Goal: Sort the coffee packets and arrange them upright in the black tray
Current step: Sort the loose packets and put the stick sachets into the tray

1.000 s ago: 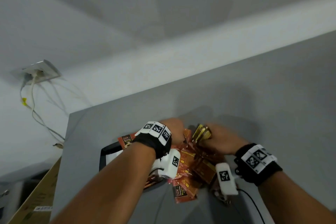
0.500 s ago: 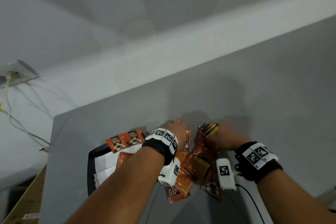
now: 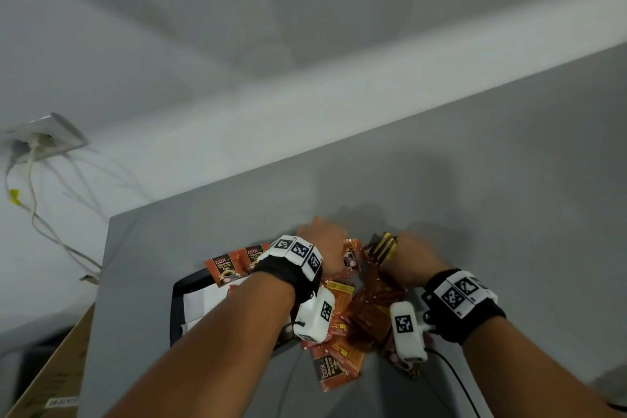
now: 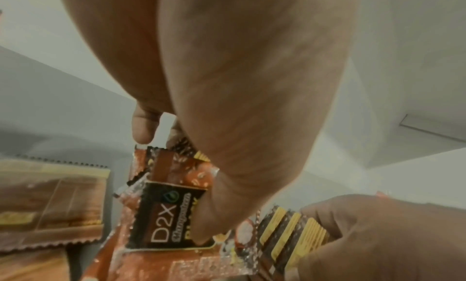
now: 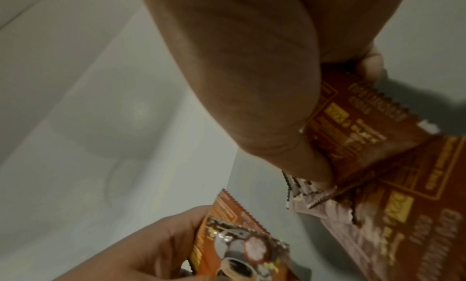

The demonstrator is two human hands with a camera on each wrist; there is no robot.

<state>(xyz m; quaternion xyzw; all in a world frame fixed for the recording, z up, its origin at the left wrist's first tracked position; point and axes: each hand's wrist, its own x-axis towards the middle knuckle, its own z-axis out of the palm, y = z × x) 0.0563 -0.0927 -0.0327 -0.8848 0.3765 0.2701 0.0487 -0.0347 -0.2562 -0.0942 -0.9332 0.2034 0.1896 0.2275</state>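
Orange and brown coffee packets (image 3: 356, 316) lie heaped on the grey table between my wrists. My left hand (image 3: 322, 241) pinches an orange D2X packet (image 4: 166, 215) between thumb and fingers, above the heap. Just to its right, my right hand (image 3: 407, 254) grips a small stack of brown packets with yellow stripes (image 3: 383, 246); in the right wrist view the thumb presses on the brown packets (image 5: 365, 122). The black tray (image 3: 179, 299), lined with white paper, sits left of the heap, partly under my left forearm. Two orange packets (image 3: 227, 268) stand at its far edge.
The table's left edge (image 3: 101, 282) runs close to the tray, with a cardboard box (image 3: 51, 366) below it. A wall socket with hanging cables (image 3: 44, 136) is at the far left. A black cable (image 3: 451, 366) trails from the right wrist camera. Bare grey tabletop (image 3: 509, 197) stretches right.
Both hands stay together over the heap, still holding their packets. The left hand has reached slightly farther away from me. The head view has swung about.
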